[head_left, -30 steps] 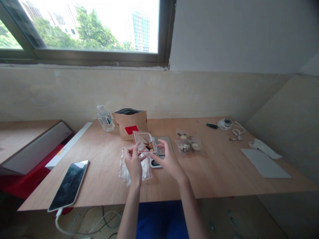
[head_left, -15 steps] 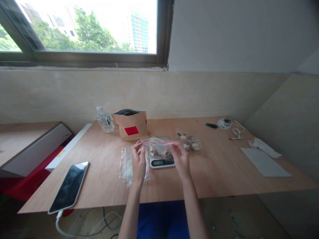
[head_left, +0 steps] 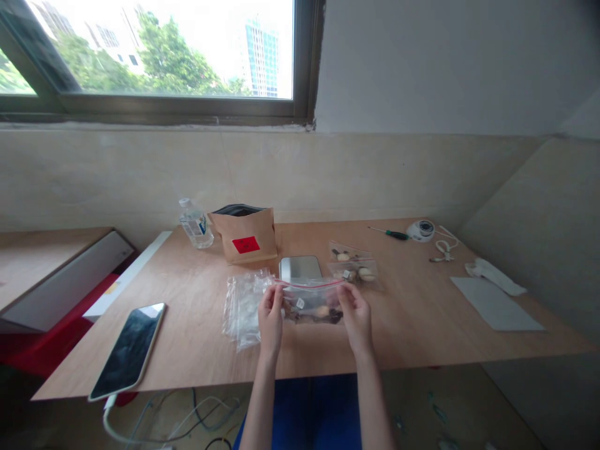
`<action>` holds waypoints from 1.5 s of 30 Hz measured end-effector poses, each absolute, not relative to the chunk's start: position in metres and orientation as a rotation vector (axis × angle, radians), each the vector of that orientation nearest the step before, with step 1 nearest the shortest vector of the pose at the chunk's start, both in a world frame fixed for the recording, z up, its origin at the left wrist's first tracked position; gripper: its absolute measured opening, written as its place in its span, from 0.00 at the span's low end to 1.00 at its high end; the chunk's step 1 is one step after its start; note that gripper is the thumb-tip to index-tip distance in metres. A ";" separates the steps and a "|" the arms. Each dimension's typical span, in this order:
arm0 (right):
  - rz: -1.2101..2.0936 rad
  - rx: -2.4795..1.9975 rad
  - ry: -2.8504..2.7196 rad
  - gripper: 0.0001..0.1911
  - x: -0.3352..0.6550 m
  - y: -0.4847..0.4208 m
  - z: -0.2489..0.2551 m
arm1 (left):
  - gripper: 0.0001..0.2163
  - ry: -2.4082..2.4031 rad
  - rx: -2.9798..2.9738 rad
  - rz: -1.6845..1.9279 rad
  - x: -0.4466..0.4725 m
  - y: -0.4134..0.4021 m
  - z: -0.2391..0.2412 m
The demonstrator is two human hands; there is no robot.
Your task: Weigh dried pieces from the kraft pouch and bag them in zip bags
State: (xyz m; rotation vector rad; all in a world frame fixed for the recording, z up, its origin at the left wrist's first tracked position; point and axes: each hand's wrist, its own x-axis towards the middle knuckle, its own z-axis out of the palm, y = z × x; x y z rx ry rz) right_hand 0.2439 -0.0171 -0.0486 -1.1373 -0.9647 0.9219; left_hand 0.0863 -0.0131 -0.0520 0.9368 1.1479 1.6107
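A clear zip bag (head_left: 312,307) with a red seal strip is stretched between my two hands, dark and pale dried pieces and a small white packet inside. My left hand (head_left: 270,317) pinches its upper left corner; my right hand (head_left: 355,312) pinches the upper right corner. Behind the bag sits a kitchen scale (head_left: 300,267), its front part hidden by the bag. Left of my left hand lie several flat, clear plastic bags (head_left: 241,312). Two filled zip bags (head_left: 354,269) lie beyond my right hand.
A brown paper pouch (head_left: 247,234) with a red label stands open at the back, beside a water bottle (head_left: 195,226). A phone (head_left: 129,350) lies front left. Back right are a screwdriver (head_left: 396,235), a white camera (head_left: 422,230) and a white sheet (head_left: 497,304).
Both hands have moved right and nearer to me with the filled zip bag, stretching its top wider. The bag has come off from over the scale's display side, and the scale's top plate shows more.
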 end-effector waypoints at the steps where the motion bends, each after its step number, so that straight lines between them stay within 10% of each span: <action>1: 0.933 -1.147 -0.974 0.16 0.246 -0.018 -0.050 | 0.14 1.166 0.937 1.627 0.086 -0.015 -0.053; 45: 0.666 -1.270 -1.050 0.15 0.250 -0.025 -0.057 | 0.10 1.280 0.985 1.652 0.068 -0.032 -0.047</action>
